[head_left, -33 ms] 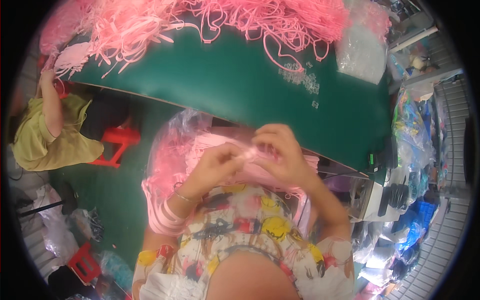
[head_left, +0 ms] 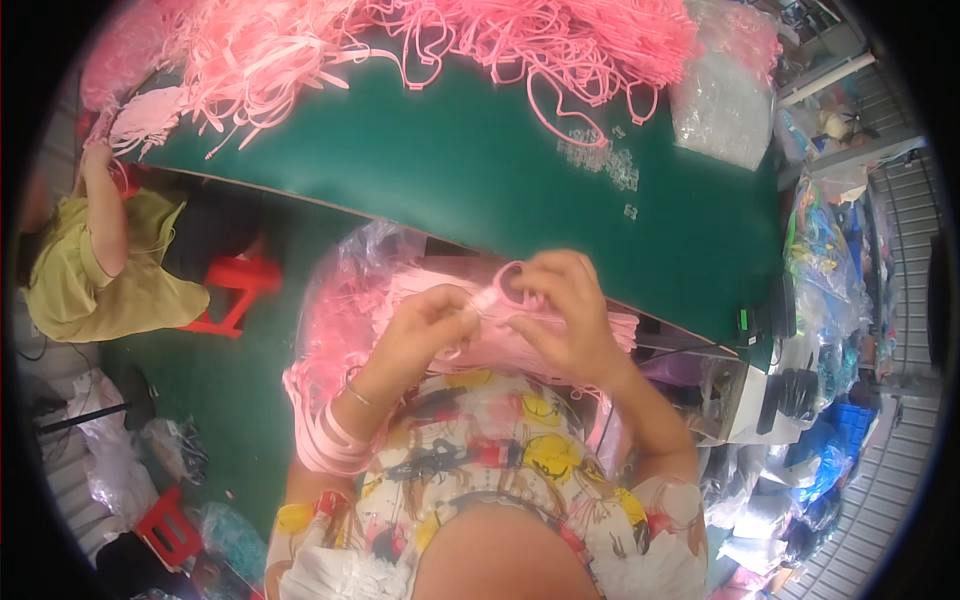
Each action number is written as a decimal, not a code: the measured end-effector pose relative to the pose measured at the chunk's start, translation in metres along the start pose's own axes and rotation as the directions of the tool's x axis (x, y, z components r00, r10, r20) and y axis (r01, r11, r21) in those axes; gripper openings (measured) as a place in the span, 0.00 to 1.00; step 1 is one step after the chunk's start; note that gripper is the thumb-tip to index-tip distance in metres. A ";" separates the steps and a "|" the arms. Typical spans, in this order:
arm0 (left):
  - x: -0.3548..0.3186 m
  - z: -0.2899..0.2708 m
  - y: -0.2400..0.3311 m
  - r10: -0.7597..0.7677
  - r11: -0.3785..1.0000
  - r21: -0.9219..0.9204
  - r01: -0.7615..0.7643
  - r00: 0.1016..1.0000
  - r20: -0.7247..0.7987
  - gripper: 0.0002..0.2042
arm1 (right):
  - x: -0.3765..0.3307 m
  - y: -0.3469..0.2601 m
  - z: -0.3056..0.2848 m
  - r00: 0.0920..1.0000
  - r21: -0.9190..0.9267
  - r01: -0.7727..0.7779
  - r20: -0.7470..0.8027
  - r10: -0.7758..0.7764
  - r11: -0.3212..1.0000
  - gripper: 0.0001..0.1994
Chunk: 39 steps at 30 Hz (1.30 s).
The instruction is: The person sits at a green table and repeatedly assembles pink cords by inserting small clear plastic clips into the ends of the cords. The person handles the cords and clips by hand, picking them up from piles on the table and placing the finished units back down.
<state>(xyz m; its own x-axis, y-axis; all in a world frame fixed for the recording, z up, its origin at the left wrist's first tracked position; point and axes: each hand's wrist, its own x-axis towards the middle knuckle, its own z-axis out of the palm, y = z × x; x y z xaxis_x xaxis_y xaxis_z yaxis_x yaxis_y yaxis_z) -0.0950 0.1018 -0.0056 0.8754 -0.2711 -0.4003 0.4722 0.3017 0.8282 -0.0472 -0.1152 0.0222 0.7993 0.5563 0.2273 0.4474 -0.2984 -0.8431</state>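
Both hands, left hand [head_left: 425, 325] and right hand [head_left: 562, 305], pinch what looks like a pink strap loop [head_left: 503, 288] above a clear bag [head_left: 345, 300].

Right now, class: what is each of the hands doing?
Left hand: closed, pinching the pink strap loop.
Right hand: closed on the same strap loop.

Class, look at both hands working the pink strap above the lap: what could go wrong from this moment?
1. The left hand and right hand pinch a pink strap loop in mid-air; it could slip into the open bag of straps below and be lost.
2. Pink bands stacked on the left forearm may slide off.
3. Small clear clips lie loose on the green table and could scatter.
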 end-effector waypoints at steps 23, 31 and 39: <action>0.021 0.089 -0.056 -0.060 0.160 0.451 -0.878 0.448 0.892 0.09 | 0.106 -0.002 0.014 0.904 -0.640 0.381 0.106 -0.415 0.667 0.08; 0.025 0.078 -0.051 0.207 0.252 0.500 -0.829 0.551 0.808 0.12 | 0.112 0.128 -0.078 0.940 -0.796 -0.161 -0.305 -0.156 0.584 0.10; 0.041 0.051 -0.015 0.641 0.139 0.629 -0.765 0.553 0.531 0.13 | 0.075 0.082 -0.079 0.818 -0.546 -0.037 -0.497 -0.288 0.837 0.08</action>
<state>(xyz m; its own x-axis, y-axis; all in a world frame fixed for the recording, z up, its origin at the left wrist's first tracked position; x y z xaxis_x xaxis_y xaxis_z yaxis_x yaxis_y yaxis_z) -0.0711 0.0397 -0.0143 0.7322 -0.4421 0.5182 -0.6692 -0.3256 0.6679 0.0813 -0.1591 0.0082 0.7248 0.1557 0.6712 0.5638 -0.6939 -0.4479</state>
